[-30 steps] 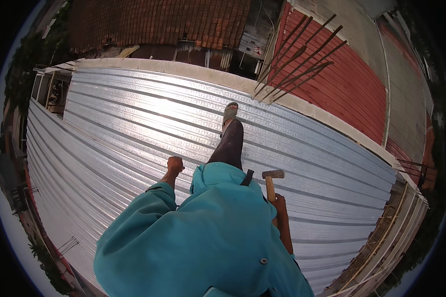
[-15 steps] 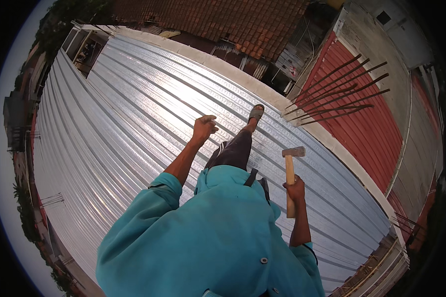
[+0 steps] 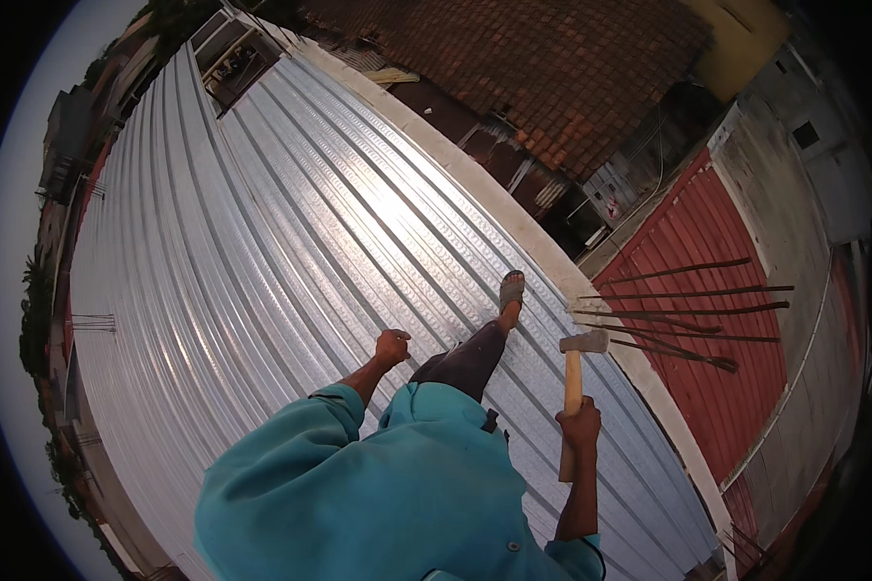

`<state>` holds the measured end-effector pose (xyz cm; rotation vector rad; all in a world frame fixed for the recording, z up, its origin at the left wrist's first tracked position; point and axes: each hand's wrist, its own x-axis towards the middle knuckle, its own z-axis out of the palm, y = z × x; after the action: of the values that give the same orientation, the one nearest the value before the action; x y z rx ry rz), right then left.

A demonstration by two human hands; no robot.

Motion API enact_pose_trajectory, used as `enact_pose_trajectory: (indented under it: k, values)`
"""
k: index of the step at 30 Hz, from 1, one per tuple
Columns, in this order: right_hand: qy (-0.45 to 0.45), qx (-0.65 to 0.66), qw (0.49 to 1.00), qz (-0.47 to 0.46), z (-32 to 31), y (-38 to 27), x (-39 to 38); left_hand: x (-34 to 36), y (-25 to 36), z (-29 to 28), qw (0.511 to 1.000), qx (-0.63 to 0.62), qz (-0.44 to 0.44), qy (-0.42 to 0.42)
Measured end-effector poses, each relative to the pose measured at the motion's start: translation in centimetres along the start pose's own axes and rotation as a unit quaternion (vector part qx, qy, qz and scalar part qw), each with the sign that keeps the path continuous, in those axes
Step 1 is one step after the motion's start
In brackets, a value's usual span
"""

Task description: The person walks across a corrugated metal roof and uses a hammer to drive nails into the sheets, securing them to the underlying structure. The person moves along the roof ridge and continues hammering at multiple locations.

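My right hand [image 3: 580, 424] is wrapped round the wooden handle of a hammer [image 3: 574, 382]. Its grey metal head [image 3: 584, 342] points up and away from me, and the handle's lower end sticks out below my fist. My left hand [image 3: 392, 347] is raised in front of my left side with its fingers curled closed; whatever may be inside is hidden. Both hands are above a roof of shiny ribbed metal sheets [image 3: 262, 320]. One sandalled foot [image 3: 512, 288] is planted on the sheets ahead of me, close to the roof's right edge.
A pale concrete ledge [image 3: 436, 145] borders the roof on the right. Several rusty rebar rods [image 3: 698, 310] jut out past it over a red metal roof [image 3: 678, 242]. An opening [image 3: 237, 73] shows at the far end. Beyond the ledge lies a lower tiled roof [image 3: 552, 77].
The view has turned, so the roof and rods appear rotated and shifted. In the picture, both my hands sit lower. The hammer stays in my right hand.
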<state>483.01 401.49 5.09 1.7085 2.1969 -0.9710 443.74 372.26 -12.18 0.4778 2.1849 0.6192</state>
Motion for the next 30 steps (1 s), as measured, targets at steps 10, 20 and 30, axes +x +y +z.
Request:
enact_pose_trajectory:
  k: [10,20,30]
  values:
    - [0.086,-0.254,0.924,-0.272,-9.6,-3.6,19.6,5.7,11.7,-0.8,0.969,-0.237,-0.060,0.038]
    - [0.019,-0.385,0.912,-0.140,-10.1,-1.8,25.8,6.3,8.6,0.3,0.990,-0.010,-0.129,0.049]
    - [-0.064,-0.378,0.921,-0.063,-9.9,-1.6,27.4,11.1,16.5,-0.5,0.970,-0.154,-0.171,0.083]
